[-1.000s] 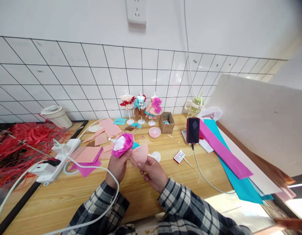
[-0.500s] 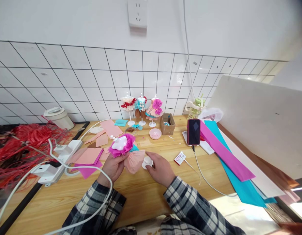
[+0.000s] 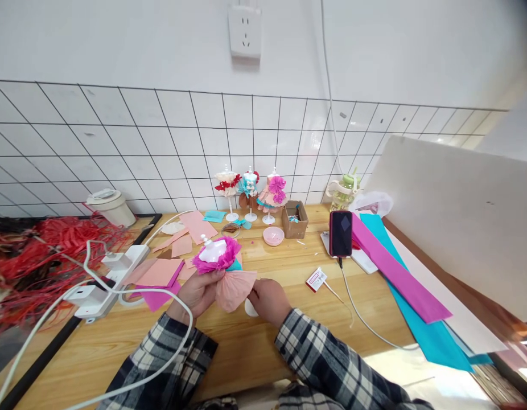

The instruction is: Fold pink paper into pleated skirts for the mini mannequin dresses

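A small white dress form (image 3: pixel 217 250) tilts over the table, wearing a magenta paper ruffle (image 3: pixel 231 250), a teal waist and a pink crepe paper skirt (image 3: pixel 234 290). My left hand (image 3: pixel 196 295) is closed around it, thumb at the waist, just below the ruffle. At the skirt's right edge, the fingers of my right hand (image 3: pixel 271 300) are pinched on the pink paper; their tips are partly hidden. The form's round white base (image 3: pixel 251 308) shows beneath the skirt, beside my right fingers.
Three dressed miniature forms (image 3: pixel 250 188) stand by the wall near a pink bowl (image 3: pixel 273 236) and a cardboard box (image 3: pixel 295 221). Paper sheets (image 3: pixel 161 272) and a power strip (image 3: pixel 102 290) lie left. To the right are a phone (image 3: pixel 341 234) and long paper strips (image 3: pixel 395 267).
My right hand has shifted from the white base to the skirt's right edge. The dress form stands more upright and its base sits lower. The view has turned slightly.
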Demonstrator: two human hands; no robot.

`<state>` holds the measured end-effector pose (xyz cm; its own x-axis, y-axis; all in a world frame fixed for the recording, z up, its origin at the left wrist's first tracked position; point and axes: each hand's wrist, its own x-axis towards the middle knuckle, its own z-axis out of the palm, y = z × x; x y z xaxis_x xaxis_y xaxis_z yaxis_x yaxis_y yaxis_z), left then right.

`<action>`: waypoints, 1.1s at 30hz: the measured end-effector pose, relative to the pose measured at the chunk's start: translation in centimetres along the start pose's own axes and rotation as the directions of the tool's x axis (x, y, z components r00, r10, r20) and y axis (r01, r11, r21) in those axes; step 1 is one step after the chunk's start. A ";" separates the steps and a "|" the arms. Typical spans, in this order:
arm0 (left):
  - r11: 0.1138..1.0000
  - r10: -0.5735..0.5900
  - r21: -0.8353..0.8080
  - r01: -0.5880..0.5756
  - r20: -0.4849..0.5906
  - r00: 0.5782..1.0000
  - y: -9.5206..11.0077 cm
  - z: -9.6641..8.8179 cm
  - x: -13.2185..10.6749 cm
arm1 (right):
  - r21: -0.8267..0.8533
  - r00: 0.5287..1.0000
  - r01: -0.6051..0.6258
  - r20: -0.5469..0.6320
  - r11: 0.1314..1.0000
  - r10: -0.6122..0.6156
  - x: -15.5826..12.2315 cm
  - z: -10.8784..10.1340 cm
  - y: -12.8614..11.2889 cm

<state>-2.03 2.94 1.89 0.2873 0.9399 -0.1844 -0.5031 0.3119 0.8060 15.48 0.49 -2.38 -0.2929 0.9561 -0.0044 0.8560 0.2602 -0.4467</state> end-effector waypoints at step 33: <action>0.993 0.088 0.089 -0.080 -0.084 0.993 0.3 1.1 -0.7 | 0.811 0.979 -0.092 0.180 0.578 -0.096 -2.8 2.8 0.3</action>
<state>-1.48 2.22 2.92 0.1727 0.9720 -0.1593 -0.4501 0.2217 0.8650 15.38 -2.46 -4.97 -0.4456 0.8869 -0.1221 0.1759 -0.0470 -0.9833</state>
